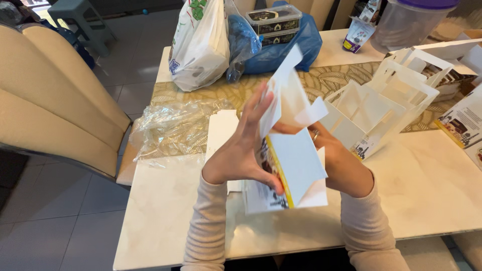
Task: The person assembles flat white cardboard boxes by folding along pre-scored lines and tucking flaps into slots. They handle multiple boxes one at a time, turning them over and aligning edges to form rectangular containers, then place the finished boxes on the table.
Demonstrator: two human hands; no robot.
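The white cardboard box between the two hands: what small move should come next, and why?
Probably fold the raised top flap down and inward. The cardboard box is held half-formed above the table, the left hand pressing one side and the right hand bracing the other, while that flap stands open and its side tab sticks out.

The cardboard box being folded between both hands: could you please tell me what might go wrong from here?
1. The cardboard box is held in mid-air between the left hand and right hand; its loose flaps could crease or tear if pressed unevenly.
2. The standing white boxes sit close beside the right arm, so a wide elbow move might topple them.
3. The crumpled clear plastic lies near the table edge and could slide off.
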